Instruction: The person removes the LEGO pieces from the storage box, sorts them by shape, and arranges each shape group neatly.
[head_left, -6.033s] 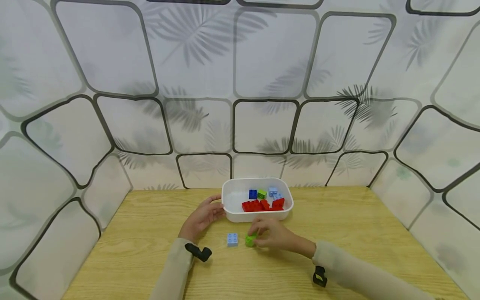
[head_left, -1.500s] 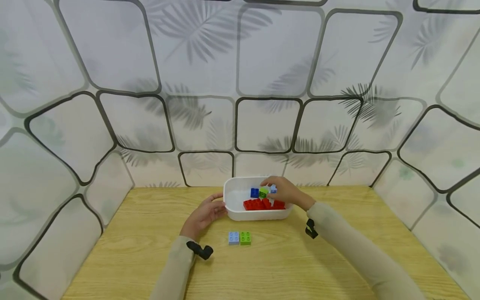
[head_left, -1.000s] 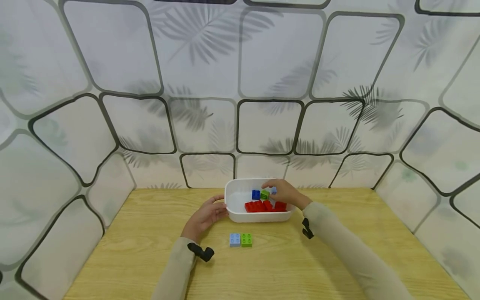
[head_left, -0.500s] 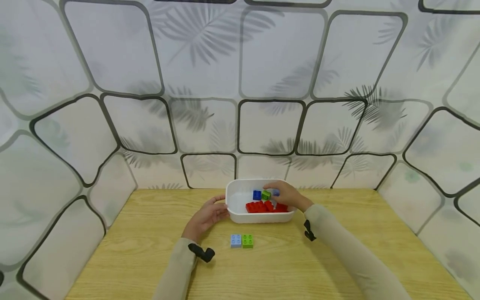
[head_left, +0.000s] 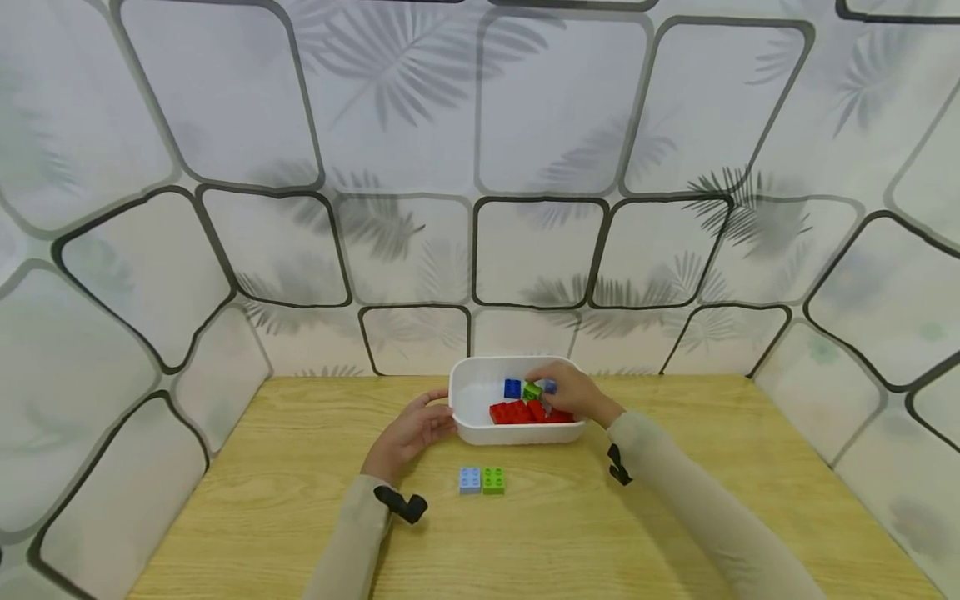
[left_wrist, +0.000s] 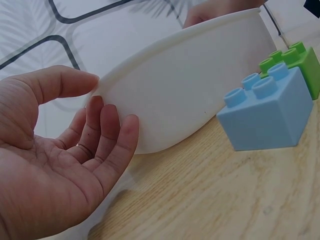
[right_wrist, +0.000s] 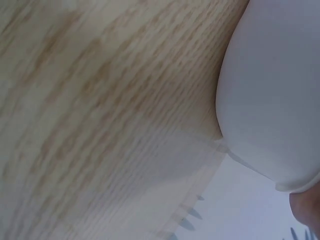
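My left hand (head_left: 411,429) lies against the left end of a white plastic bin (head_left: 468,433). In the left wrist view its thumb tip meets the rim and its loosely bent fingers rest on the outer wall. My right hand (head_left: 570,390) reaches into the bin, fingers around a green toy building brick (head_left: 532,392); a firm pinch cannot be made out. A light-blue brick (head_left: 550,387) is partly hidden under that hand. In front of the bin, a light-blue brick (head_left: 469,481) and a green brick (head_left: 493,481) stand side by side, studs up.
Inside the bin are a dark-blue brick (head_left: 512,388) and several red bricks (head_left: 512,412). The bin stands near the back of a wooden table (head_left: 600,533). Patterned fabric walls (head_left: 405,250) enclose the back and sides.
Earlier the right hand held a green brick on the table; that brick now stands beside the light-blue one. The right hand has moved into the bin, where the other green brick has turned slightly.
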